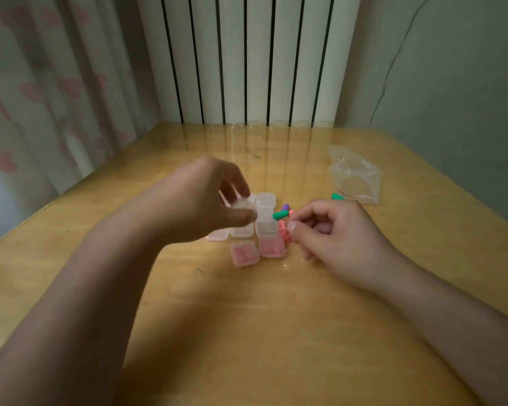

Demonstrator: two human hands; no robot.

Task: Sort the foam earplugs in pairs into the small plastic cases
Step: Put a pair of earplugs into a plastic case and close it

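On a wooden table the left hand pinches a small clear case above a cluster of clear cases, while the right hand pinches a pink earplug just beside them. Two closed cases holding pink earplugs sit side by side nearest the person. A green earplug and a purple earplug lie behind the right fingers, with another green one at the edge of a clear plastic bag.

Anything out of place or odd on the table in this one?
One green earplug lies apart from the loose pile, against the plastic bag. Small green marks dot the table. Otherwise nothing stands out.
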